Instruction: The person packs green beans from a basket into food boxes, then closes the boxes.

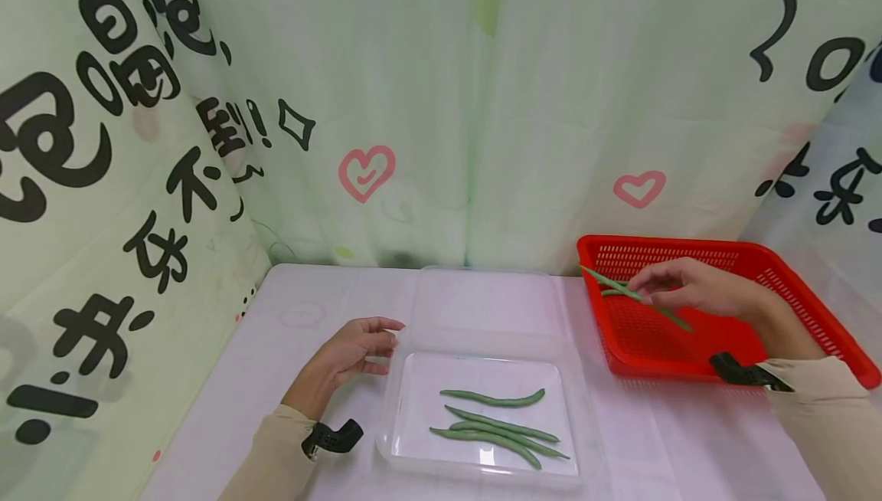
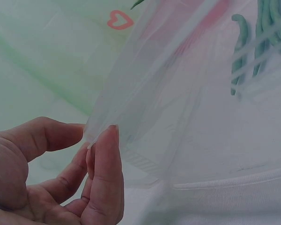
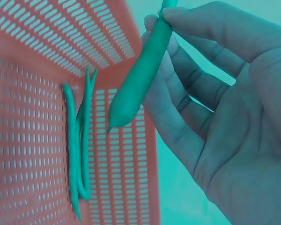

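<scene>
My right hand (image 1: 710,294) pinches one green bean (image 3: 139,82) between thumb and fingertips, over the red basket (image 1: 661,371). In the right wrist view this bean hangs tip down, while a few more beans (image 3: 71,150) lie along the basket's bottom. At the rear left corner of a clear plastic box (image 1: 393,424), my left hand (image 1: 354,353) pinches the thin rim between thumb and fingers, as the left wrist view shows. Several green beans (image 1: 492,400) lie side by side on the box's floor.
A see-through flap (image 1: 482,298) extends behind the box toward the curtain. The table (image 1: 296,317) has a pale cloth. Printed curtains (image 1: 441,103) enclose the back and sides, and the basket's far rim stands close to the back one.
</scene>
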